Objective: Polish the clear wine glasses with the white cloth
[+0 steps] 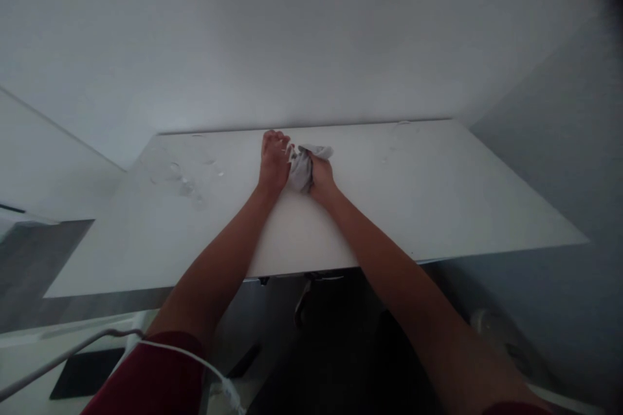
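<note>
My left hand (275, 159) is closed, its fingers curled round what looks like a clear glass (292, 150); only a few bright glints of it show between my hands. A crumpled light-grey cloth (300, 172) presses against the glass. Wrapped round that cloth is my right hand (321, 175), with a loose flap of fabric sticking out above the thumb. Both hands meet over the back middle of the white table (311, 233). The glass's exact shape is hidden by the fingers and the cloth.
Faint outlines of clear glassware (178, 172) stand on the table's left part, and another see-through piece (402, 133) is at the back right. A pale wall (311, 45) runs behind the table. A white cable (189, 355) crosses my left sleeve, near a black flat panel (87, 373).
</note>
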The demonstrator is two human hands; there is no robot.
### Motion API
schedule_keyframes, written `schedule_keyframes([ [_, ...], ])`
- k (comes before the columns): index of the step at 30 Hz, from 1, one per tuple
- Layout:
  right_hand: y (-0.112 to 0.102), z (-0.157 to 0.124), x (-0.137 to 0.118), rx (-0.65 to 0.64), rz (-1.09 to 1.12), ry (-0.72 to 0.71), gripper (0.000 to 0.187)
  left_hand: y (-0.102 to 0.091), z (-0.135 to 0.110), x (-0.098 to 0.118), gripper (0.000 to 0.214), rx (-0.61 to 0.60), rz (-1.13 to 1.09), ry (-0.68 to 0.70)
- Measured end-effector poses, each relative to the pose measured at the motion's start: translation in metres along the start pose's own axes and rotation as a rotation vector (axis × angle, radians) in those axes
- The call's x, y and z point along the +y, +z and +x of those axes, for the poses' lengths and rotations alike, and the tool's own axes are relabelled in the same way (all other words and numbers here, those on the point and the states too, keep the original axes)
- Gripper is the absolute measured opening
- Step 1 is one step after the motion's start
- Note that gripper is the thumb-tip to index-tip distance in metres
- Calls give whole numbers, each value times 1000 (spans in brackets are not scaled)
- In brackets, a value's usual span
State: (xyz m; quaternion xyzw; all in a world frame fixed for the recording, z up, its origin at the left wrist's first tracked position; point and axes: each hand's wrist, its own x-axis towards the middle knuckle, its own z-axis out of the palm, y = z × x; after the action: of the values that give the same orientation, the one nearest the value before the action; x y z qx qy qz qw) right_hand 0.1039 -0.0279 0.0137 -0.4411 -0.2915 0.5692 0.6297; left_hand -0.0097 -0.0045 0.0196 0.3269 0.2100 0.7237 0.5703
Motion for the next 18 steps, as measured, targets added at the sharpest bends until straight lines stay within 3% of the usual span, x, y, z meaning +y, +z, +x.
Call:
schedule_keyframes([
  [2, -3, -1, 0, 141, -13, 13, 15, 6, -7, -2, 27, -131, 14, -23],
  [4, -11, 0, -7, 149, -12, 80, 13, 8, -9, -2, 30, -225, 16, -21],
  [8, -23, -4, -26, -190, 36, 406, 19, 0, -3, 3, 39, -312, 14, 3],
  [11, -21, -9, -30, -325, 60, 502, 22, -6, 0, 6, 40, -315, -28, 12],
  [13, -16, -9, -27, -302, 53, 474, 21, -7, 0, 8, 39, -300, -60, 22],
  [15, -13, -7, -22, -200, 12, 351, 22, -7, -1, 9, 36, -259, -77, 21],
  [18, -20, -1, -23, 51, -229, -66, 24, -4, -1, 12, 28, -150, -67, 1],
])
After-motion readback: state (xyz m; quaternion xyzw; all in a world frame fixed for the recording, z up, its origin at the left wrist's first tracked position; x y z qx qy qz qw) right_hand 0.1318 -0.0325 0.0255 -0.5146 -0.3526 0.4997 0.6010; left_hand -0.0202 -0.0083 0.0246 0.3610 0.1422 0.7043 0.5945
